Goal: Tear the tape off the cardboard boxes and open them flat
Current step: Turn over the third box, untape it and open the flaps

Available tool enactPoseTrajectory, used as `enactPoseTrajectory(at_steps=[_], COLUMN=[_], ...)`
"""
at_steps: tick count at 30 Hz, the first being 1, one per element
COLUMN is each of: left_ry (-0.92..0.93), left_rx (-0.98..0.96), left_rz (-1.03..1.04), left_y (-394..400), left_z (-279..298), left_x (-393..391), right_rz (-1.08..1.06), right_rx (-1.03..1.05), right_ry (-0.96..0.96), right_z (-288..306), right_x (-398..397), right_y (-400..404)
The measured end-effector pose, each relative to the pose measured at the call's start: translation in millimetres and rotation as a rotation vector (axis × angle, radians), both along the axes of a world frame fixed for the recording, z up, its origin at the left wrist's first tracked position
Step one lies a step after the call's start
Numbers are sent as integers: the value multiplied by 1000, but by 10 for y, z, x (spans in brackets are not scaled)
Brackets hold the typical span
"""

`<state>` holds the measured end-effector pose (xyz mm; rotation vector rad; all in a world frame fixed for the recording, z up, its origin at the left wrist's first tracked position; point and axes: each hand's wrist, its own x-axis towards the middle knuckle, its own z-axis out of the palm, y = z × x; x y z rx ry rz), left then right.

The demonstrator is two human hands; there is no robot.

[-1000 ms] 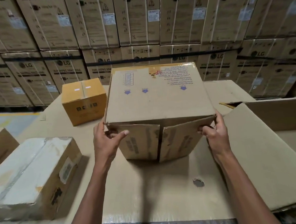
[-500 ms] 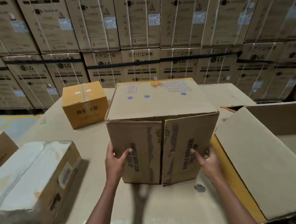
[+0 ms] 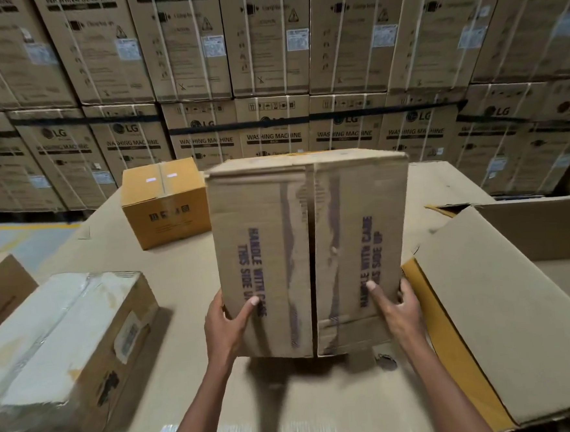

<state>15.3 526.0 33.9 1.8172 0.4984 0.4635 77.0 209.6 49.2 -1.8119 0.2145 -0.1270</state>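
At the middle of the cardboard-covered worktop [image 3: 190,323] stands the tall brown cardboard box [image 3: 313,247], flap seam w/ tape strips facing us. Left hand [image 3: 229,324] & right hand [image 3: 396,309] clamp its lower corners, apart. We'd steady it, then peel tape from the seam's end.

Both bare arms reach forward; the left hand [image 3: 229,324] and the right hand [image 3: 396,309] grip with thumbs forward.

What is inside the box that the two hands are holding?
Nothing of the inside shows. The held box turns its two flaps toward the camera, nearly closed, with only a dark slit between them. The left hand and the right hand grip its lower edges.
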Motion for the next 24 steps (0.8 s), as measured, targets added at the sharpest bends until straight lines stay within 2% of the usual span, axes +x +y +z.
enactPoseTrajectory(at_steps=[3,8,14,19,21,22,24], left_ry=[-27,63,226,390,409,387,292], left_rx=[49,102,223,442,553,589,633], left_rz=[-17,-18,-39,-88,-91,-92,-126], left_y=[13,93,137,118,63,14,-125], left_z=[203,502,795,846,879,893,913], left_x=[68,261,447,562,558,543,498], right_rz=[-37,-107,-65,4,-5,-4,78], right_rx=[-34,-172,-365,-528,-659,-745,-826], right_ry=[-87,-106,36,185,206,161,-55], right_z=[229,556,733,790,834,858,912], right_x=[67,242,463,561,507,462,357], right_y=[45,115,165,197,244,282,395])
